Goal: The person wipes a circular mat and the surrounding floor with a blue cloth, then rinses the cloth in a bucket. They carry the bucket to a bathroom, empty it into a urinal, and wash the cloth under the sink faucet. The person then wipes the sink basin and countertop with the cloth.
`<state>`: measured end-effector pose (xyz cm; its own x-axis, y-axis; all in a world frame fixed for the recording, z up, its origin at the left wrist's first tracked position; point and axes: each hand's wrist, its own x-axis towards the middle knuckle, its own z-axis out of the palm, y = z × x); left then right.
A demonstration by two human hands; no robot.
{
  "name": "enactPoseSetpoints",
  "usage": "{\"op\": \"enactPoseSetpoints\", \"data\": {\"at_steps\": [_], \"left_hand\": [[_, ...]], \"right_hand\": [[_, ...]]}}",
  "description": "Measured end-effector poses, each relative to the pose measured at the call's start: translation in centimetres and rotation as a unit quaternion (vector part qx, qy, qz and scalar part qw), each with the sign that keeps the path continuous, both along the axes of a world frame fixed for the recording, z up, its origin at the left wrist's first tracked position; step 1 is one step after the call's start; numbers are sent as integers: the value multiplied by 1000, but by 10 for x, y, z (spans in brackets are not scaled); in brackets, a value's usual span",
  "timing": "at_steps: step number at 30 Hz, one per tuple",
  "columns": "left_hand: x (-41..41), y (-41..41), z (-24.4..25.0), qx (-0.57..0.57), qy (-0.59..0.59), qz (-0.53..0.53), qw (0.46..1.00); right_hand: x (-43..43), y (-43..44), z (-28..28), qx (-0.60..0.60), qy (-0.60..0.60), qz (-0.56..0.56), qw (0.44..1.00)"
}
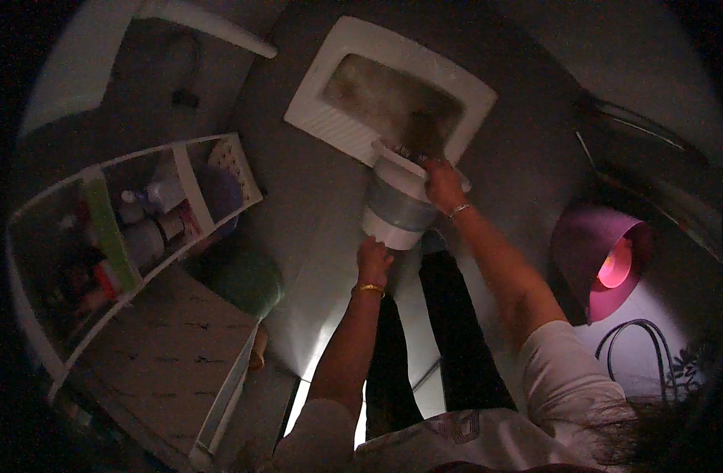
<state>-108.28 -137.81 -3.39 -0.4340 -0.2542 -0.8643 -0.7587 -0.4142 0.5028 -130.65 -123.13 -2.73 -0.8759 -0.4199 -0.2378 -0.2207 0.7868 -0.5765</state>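
A white bucket with a grey band (400,198) is tilted, its mouth at the near edge of a white squat toilet pan (338,130) set in the floor. My right hand (445,186) grips the bucket's rim on the right side. At the bucket's base is my left hand (373,260), fingers curled against its bottom edge. Something dark and bristly shows at the bucket's mouth, too dim to name. The basin of the pan looks brownish and stained, with a dark patch on its near right side.
On the left stands a white shelf rack (190,177) holding bottles and containers. A green bin (249,284) is beside it, near a patterned panel (172,349). To the right are a pink basin-like container (565,242) and dark curved handles (639,325). The light is dim.
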Motion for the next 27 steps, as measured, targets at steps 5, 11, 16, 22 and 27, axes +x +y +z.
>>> {"op": "enactPoseSetpoints", "data": {"at_steps": [5,11,16,22,27], "left_hand": [[8,24,28,63,-91,36,993],[-32,43,33,117,-46,79,989],[-96,52,81,169,8,147,975],[-113,48,162,176,87,90,976],[-85,6,165,138,134,-49,980]], "right_hand": [[-33,11,-4,70,-86,48,993],[-97,36,-28,92,-15,63,994],[-153,60,-11,57,-125,21,990],[-170,78,27,-60,-225,-19,972],[-140,55,35,-43,-221,-14,974]]}}
